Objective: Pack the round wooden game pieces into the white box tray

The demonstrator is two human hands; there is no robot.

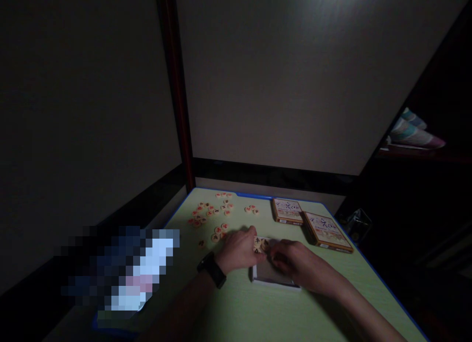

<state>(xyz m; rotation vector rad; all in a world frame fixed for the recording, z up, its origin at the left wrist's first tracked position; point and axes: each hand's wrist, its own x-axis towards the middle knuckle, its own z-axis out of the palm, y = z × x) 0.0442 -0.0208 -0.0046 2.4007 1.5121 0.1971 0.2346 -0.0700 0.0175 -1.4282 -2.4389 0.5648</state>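
A shallow open box (275, 274) with pale walls lies on the table before me, with a few Chinese chess pieces (257, 242) in its far left corner. My left hand (239, 249), a black watch at its wrist, is closed around the box's left edge, thumb and forefinger on either side of these pieces. Over the far part of the box, my right hand (291, 261) has its fingers curled together at a tilted piece (265, 244). Its fingertips are partly hidden in shadow. Several more round pieces (210, 210), marked red or black, lie scattered left of the box.
Two flat printed boxes (288, 210) (328, 231) lie at the right of the green table (354, 283) with its blue edge. A blurred-out bright object (151, 263) is at the left. Walls stand behind and left; a shelf with patterned cloth (415, 130) is at right.
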